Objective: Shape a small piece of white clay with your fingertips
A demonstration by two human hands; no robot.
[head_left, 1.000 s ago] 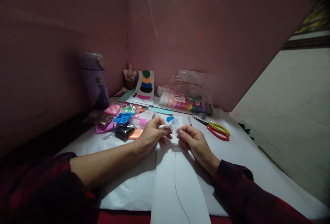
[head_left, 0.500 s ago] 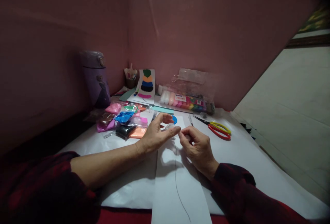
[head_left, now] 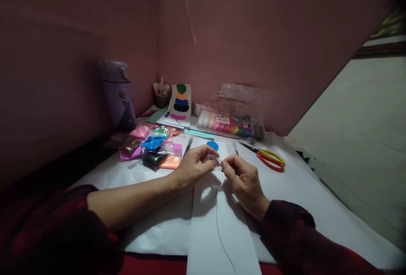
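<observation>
Between my two hands, low over the white paper strip (head_left: 222, 228), is a small translucent whitish piece, seemingly clear plastic (head_left: 218, 166). My left hand (head_left: 190, 167) is closed on it from the left, thumb and curved fingers meeting. From the right, the pinched thumb and forefinger of my right hand (head_left: 243, 178) grip its edge; the other fingers curl under. Fingers cover most of the piece. A thin dark curved line (head_left: 218, 220) runs down the strip below my hands. Just beyond my fingertips lies a blue scalloped patch (head_left: 212, 145) on the paper.
Colourful clay packets (head_left: 155, 144) are heaped at left, near a purple bottle (head_left: 117, 97). Scissors (head_left: 266, 156) with red and yellow handles lie right, beside a slim tool (head_left: 234, 147). Behind are a colour-swatch card (head_left: 181, 104) and a bag of clay (head_left: 230, 123).
My left fingers have come down and closed on the translucent piece, uncovering the blue patch and a pen-like tool behind. My right hand stays nearly in place, still pinching.
</observation>
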